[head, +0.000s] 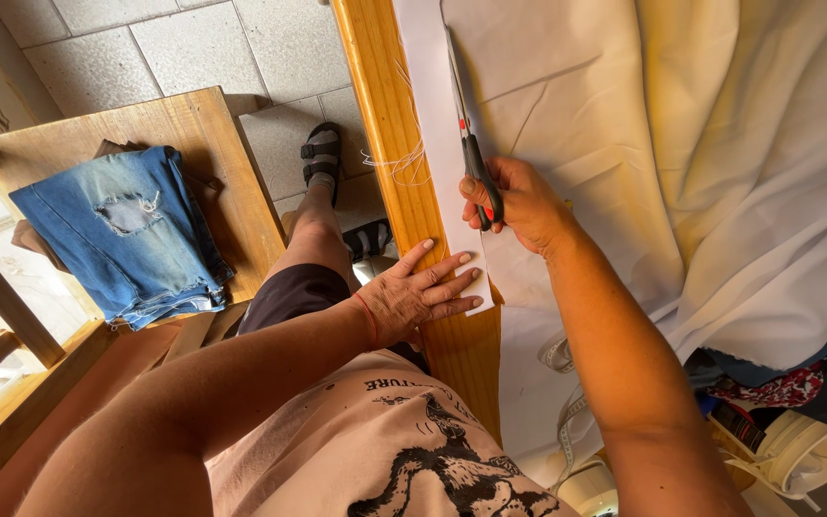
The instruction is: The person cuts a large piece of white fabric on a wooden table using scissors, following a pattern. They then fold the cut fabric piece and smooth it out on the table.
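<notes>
So this was mid-cut, I'd say: the right hand [526, 203] was closed around the handles of the scissors [469, 144], blades pointing away from the body along a long line in the cloth [567, 124]. The left hand [418, 292] lay flat with fingers spread, gripping nothing, just pinning the cut strip [433, 105] down right behind the scissors, where the strip met the table edge [390, 124].

The cloth was a big cream sheet spread over the table, flat beside the scissors and bunched into heavy folds further off on the far side from the strip. My guess is the next snip needed the blades kept straight on that line, with the flat hand sliding up behind the scissors so the strip stayed taut.

Stuff around: loose threads [404, 161] hung off the table edge just beside the scissors, could snag but looked harmless. A measuring tape [567, 402] lay on the cloth well behind the scissors, near the body. Torn jeans [136, 230] sat on a wooden bench [212, 124] across the gap from the table, well out of the way. Those bunched folds looked like the real nuisance, dragging on the sheet.
</notes>
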